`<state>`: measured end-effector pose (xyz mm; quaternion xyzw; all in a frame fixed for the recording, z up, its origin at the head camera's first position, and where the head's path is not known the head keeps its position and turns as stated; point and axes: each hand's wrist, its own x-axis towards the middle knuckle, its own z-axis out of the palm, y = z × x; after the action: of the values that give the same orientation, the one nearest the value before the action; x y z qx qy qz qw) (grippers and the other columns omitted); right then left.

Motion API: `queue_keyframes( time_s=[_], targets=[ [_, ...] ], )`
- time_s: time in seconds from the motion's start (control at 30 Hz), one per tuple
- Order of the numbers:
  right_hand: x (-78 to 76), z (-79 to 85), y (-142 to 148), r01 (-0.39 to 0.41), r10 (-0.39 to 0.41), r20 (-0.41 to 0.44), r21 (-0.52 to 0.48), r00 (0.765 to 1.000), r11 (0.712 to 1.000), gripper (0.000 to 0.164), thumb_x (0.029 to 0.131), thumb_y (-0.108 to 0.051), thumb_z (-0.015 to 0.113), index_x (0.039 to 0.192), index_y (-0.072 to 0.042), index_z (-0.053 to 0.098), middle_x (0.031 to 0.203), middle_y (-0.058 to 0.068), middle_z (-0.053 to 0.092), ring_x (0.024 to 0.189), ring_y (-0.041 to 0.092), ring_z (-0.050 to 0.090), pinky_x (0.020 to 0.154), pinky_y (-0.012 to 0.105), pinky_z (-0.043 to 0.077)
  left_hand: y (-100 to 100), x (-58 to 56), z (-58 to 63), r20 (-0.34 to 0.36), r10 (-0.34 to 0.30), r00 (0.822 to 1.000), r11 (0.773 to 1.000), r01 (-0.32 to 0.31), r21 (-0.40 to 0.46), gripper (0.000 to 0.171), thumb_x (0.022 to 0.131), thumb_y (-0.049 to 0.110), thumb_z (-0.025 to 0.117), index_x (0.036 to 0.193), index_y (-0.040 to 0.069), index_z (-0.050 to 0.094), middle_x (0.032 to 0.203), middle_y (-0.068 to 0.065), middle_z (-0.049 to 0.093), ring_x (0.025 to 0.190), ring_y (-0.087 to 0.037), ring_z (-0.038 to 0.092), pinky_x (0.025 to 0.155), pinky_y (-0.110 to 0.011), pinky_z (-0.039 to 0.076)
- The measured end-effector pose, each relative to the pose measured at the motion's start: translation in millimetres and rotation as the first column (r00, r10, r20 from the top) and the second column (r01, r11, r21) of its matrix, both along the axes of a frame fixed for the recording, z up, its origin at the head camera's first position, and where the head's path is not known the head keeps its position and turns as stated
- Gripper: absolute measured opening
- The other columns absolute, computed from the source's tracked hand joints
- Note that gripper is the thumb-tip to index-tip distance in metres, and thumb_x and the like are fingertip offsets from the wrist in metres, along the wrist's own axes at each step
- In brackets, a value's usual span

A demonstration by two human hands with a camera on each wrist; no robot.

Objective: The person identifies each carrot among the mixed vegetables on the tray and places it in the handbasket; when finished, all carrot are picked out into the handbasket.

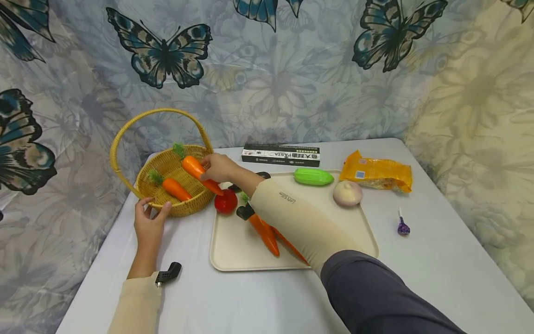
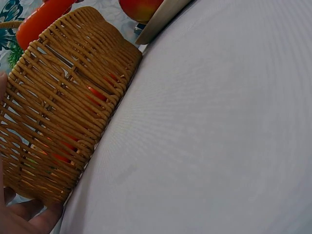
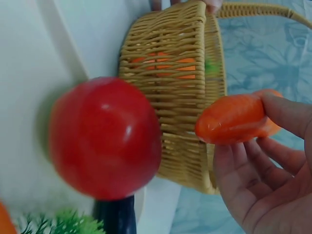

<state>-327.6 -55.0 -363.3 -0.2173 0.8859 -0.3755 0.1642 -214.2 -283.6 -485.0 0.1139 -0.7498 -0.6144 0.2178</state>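
Note:
In the head view my right hand (image 1: 219,168) pinches an orange carrot (image 1: 196,169) with a green top, above the right side of a yellow wicker basket (image 1: 200,203). The right wrist view shows the thumb and fingers on either side of this carrot (image 3: 234,119), its tip near the rim. Another carrot (image 1: 176,189) lies inside the basket. My left hand (image 1: 150,227) grips the basket's near left side; in the left wrist view its fingers (image 2: 36,217) are low against the wicker. A red tomato (image 1: 225,202) sits just right of the basket, at the tray's corner.
A beige tray (image 1: 233,260) holds carrots (image 1: 265,235), dark eggplants (image 1: 245,212) partly hidden by my right arm, a green vegetable (image 1: 314,176) and an onion (image 1: 347,193). Beyond are a black pasta box (image 1: 281,155), an orange packet (image 1: 375,174) and a purple lollipop (image 1: 403,227).

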Motion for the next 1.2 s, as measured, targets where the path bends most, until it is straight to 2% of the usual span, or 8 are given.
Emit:
queue_keyframes(
  time_s=[0.17, 0.3, 0.47, 0.63, 0.8, 1.0, 1.1, 1.2],
  targets=[
    [-11.3, 2.7, -21, 0.016, -0.017, 0.054, 0.01, 0.998, 1.0, 0.053, 0.087, -0.025, 0.076, 0.135, -0.013, 0.057, 0.113, 0.0, 0.064, 0.088, 0.011, 0.063, 0.066, 0.02, 0.053, -1, 1.0, 4.3, 0.002, 0.005, 1.0, 1.0, -0.005, -0.001, 0.063, 0.087, 0.022, 0.076, 0.134, 0.003, 0.038, 0.146, -0.011, 0.036, 0.138, -0.025, 0.035, 0.102, -0.035, 0.044],
    [-17.3, 3.5, -35, 0.061, -0.056, 0.112, -0.048, 0.992, 0.997, 0.053, 0.087, -0.021, 0.076, 0.136, -0.013, 0.056, 0.116, 0.001, 0.063, 0.085, 0.011, 0.064, 0.067, 0.024, 0.056, -2, 2.1, 4.8, 0.014, -0.002, 1.0, 1.0, 0.002, -0.02, 0.066, 0.087, 0.025, 0.076, 0.135, 0.003, 0.037, 0.148, -0.009, 0.034, 0.139, -0.023, 0.034, 0.103, -0.036, 0.043],
    [-21.3, 0.3, -50, 0.105, -0.097, 0.112, -0.071, 0.989, 0.992, 0.052, 0.088, -0.023, 0.075, 0.136, -0.015, 0.056, 0.113, 0.0, 0.064, 0.08, 0.01, 0.064, 0.065, 0.023, 0.056, -4, 1.1, 3.4, 0.013, -0.003, 1.0, 1.0, 0.003, -0.014, 0.065, 0.087, 0.025, 0.076, 0.135, 0.004, 0.038, 0.15, -0.009, 0.032, 0.14, -0.024, 0.032, 0.104, -0.038, 0.042],
    [-20.1, -11.9, -60, 0.106, -0.103, 0.053, -0.04, 0.993, 0.994, 0.054, 0.088, -0.027, 0.075, 0.138, -0.02, 0.055, 0.114, -0.004, 0.064, 0.089, 0.007, 0.062, 0.068, 0.019, 0.052, -2, 0.3, 4.1, 0.018, -0.013, 1.0, 1.0, 0.013, 0.014, 0.065, 0.086, 0.02, 0.077, 0.134, 0.002, 0.037, 0.15, -0.012, 0.033, 0.14, -0.027, 0.031, 0.105, -0.041, 0.041],
    [-14.3, -24.5, -66, 0.072, -0.07, -0.047, 0.046, 0.996, 0.996, 0.052, 0.09, -0.029, 0.073, 0.138, -0.02, 0.055, 0.114, -0.005, 0.065, 0.095, 0.007, 0.06, 0.073, 0.018, 0.05, 4, 6.9, 18.7, 0.036, -0.017, 0.999, 1.0, 0.017, 0.005, 0.065, 0.087, 0.021, 0.075, 0.135, 0.0, 0.036, 0.149, -0.016, 0.032, 0.14, -0.03, 0.032, 0.102, -0.035, 0.044],
    [-11.8, -29.2, -72, 0.079, -0.066, -0.099, 0.127, 0.993, 0.989, 0.049, 0.091, -0.03, 0.071, 0.136, -0.019, 0.057, 0.115, -0.005, 0.065, 0.097, 0.006, 0.059, 0.075, 0.017, 0.049, 4, 5.8, 19.5, 0.024, -0.024, 0.999, 1.0, 0.024, 0.002, 0.066, 0.087, 0.021, 0.075, 0.135, -0.001, 0.036, 0.149, -0.015, 0.032, 0.139, -0.029, 0.032, 0.099, -0.029, 0.046],
    [-11.6, -30.0, -73, 0.075, -0.051, -0.131, 0.189, 0.99, 0.979, 0.048, 0.092, -0.032, 0.07, 0.136, -0.019, 0.057, 0.119, -0.007, 0.065, 0.105, 0.007, 0.058, 0.082, 0.018, 0.047, 12, 13.6, 32.1, 0.03, -0.031, 0.999, 1.0, 0.031, -0.004, 0.064, 0.088, 0.019, 0.074, 0.134, -0.004, 0.035, 0.15, -0.018, 0.031, 0.139, -0.032, 0.032, 0.096, -0.025, 0.047],
    [-11.3, -31.6, -75, 0.066, -0.032, -0.144, 0.239, 0.989, 0.969, 0.049, 0.092, -0.033, 0.069, 0.137, -0.019, 0.057, 0.125, -0.007, 0.062, 0.112, 0.008, 0.056, 0.088, 0.02, 0.046, 14, 17.3, 34.0, 0.032, -0.026, 0.999, 1.0, 0.026, -0.013, 0.064, 0.089, 0.019, 0.073, 0.133, -0.005, 0.035, 0.149, -0.018, 0.031, 0.138, -0.033, 0.033, 0.093, -0.021, 0.047]
  ],
)
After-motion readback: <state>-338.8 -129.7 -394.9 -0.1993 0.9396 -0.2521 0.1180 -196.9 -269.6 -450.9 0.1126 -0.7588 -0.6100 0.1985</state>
